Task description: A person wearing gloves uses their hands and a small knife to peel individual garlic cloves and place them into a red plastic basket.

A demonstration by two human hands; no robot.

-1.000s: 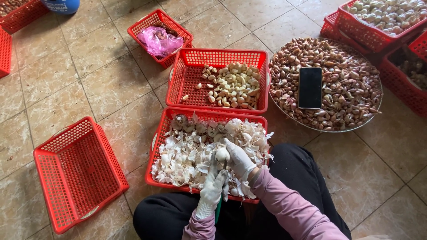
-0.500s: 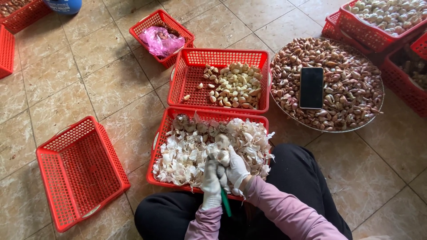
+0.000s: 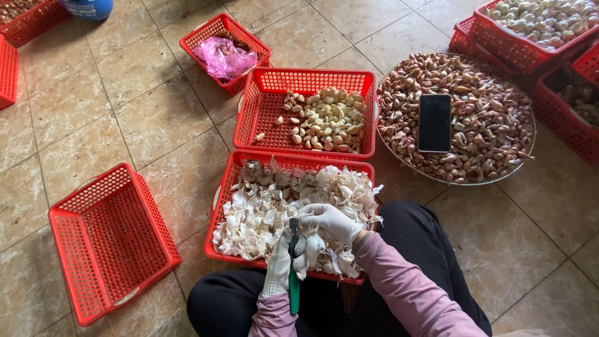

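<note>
Our left hand (image 3: 279, 269) closes its grip on a green-handled knife (image 3: 293, 265); our right hand (image 3: 329, 219), at one o'clock, pinches a garlic clove (image 3: 312, 240) above the basket of peels (image 3: 282, 206); peeled cloves (image 3: 324, 122) sit at twelve o'clock.

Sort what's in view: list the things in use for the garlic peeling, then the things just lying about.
In use: left hand, green-handled knife, right hand, basket of garlic skins, basket of peeled cloves, tray of unpeeled cloves.

Lying about: phone, empty red basket, pink bag.
</note>
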